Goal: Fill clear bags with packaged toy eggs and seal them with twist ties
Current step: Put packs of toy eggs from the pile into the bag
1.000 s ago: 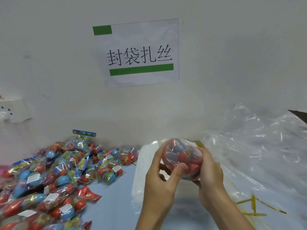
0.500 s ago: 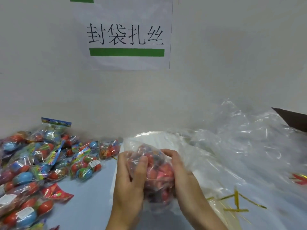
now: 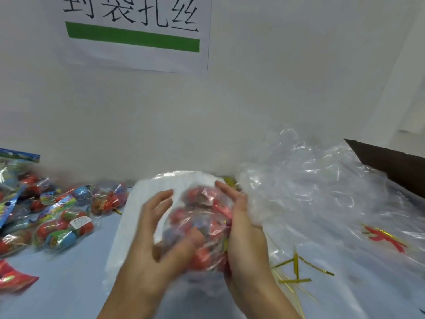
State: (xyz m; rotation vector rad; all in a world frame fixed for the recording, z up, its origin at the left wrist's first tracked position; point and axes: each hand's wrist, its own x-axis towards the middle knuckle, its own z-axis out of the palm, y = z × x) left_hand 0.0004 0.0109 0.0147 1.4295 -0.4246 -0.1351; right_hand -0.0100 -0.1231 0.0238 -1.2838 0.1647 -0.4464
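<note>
Right now both hands are cupped around one bulging clear bag (image 3: 197, 226) stuffed with red and blue toy eggs; the left hand (image 3: 156, 240) presses against its near-left flank with the thumb laid across the front, fingers spread and blurred, while the right hand (image 3: 243, 229) wraps the far-right side, fingers curled up over the top; so both are grasping the bag, neither released. The bundle sits squarely between the palms, lifted just over a white stack of flat bags (image 3: 147, 203) lying under and beyond the left hand.

What the sealing turns on, as I judge it, is where the loose plastic runs; the slack seems to trail off to the right, past the right hand into a crumpled heap of clear film (image 3: 322, 192), though I cannot tell where this bag ends and that heap begins. The gold twist ties (image 3: 296, 270) lie just right of the right wrist, near it and well apart from the left; so the right hand is the nearer one to fetch a tie while the left keeps hold.

Off beyond the left hand, well apart, sits the pile of packaged eggs (image 3: 57, 215) waiting their turn.
</note>
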